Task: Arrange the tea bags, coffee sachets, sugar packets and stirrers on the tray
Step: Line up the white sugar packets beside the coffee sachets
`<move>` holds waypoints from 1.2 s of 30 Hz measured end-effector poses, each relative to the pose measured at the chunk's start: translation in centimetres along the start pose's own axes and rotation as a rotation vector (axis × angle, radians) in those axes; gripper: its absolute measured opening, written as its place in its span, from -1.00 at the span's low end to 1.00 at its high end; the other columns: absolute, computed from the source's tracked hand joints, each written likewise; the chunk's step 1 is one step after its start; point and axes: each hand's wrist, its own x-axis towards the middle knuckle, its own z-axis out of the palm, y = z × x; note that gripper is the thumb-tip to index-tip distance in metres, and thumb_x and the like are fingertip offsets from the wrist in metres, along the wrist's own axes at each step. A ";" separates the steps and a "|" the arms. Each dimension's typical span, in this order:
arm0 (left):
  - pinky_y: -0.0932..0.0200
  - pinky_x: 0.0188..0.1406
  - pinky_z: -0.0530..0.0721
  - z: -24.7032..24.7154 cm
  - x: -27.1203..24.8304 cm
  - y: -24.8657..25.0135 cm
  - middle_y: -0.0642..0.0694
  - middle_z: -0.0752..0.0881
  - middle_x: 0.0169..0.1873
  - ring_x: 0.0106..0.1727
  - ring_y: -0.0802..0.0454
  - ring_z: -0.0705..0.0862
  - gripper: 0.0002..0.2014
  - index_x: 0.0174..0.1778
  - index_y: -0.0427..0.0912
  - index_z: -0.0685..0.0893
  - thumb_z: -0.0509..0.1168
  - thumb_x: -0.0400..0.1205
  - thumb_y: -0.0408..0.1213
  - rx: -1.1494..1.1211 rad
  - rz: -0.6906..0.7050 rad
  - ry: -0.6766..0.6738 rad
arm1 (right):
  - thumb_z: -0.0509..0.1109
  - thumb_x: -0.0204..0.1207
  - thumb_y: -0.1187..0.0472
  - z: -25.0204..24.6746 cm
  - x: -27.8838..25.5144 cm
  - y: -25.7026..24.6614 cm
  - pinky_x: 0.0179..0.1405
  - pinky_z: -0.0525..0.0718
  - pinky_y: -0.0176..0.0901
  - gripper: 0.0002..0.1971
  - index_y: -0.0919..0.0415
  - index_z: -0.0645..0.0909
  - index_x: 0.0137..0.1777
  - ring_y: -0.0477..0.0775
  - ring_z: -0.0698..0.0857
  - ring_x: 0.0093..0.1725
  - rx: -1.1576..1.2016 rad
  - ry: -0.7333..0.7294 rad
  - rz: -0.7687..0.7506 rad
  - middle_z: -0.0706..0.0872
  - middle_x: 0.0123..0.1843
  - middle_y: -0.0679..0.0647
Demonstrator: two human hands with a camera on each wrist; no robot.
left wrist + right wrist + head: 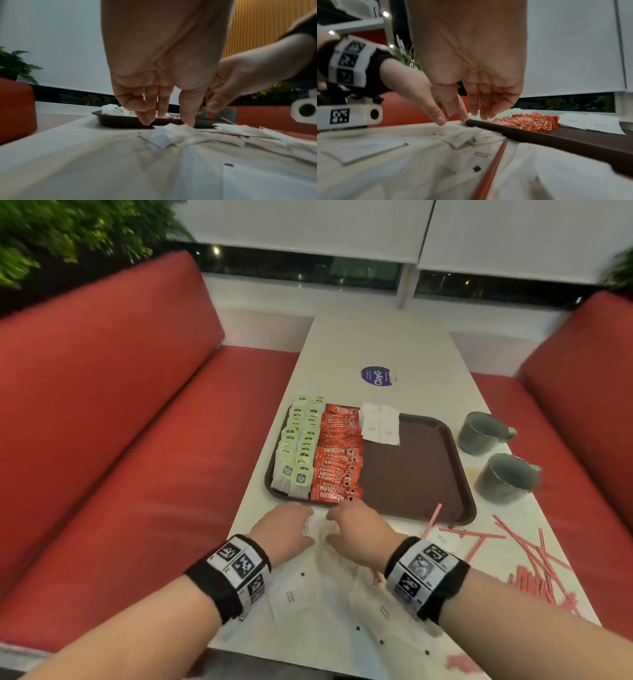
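Observation:
A brown tray (411,474) holds green-tagged tea bags (298,446) on its left and red coffee sachets (337,460) beside them. Two white sugar packets (380,424) lie at its far edge. More white sugar packets (291,599) are loose on the table in front of the tray. My left hand (310,524) reaches down just before the tray's near rim (120,120), its straight fingertips (147,122) touching a small heap of packets (168,135). My right hand (329,526) hovers close beside it with relaxed fingers (484,116) and holds nothing. Pink stirrers (534,559) lie scattered to the right.
Two grey mugs (483,433) (507,477) stand right of the tray. A purple round sticker (376,376) marks the table beyond it. Red sofas (137,422) flank the narrow white table. One stirrer (494,159) lies across the packets under my right wrist.

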 end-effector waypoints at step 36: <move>0.14 -0.25 0.79 -7.1 -3.5 2.8 -0.24 0.75 0.16 0.00 -0.10 0.78 -0.67 0.33 -0.22 0.52 0.09 0.69 -0.54 -1.536 0.073 -0.158 | 0.38 0.47 0.49 -7.2 -9.0 2.1 -0.64 0.56 -0.31 -0.81 0.35 0.47 0.02 0.03 0.70 -0.56 1.621 0.091 -0.073 0.79 -0.28 0.20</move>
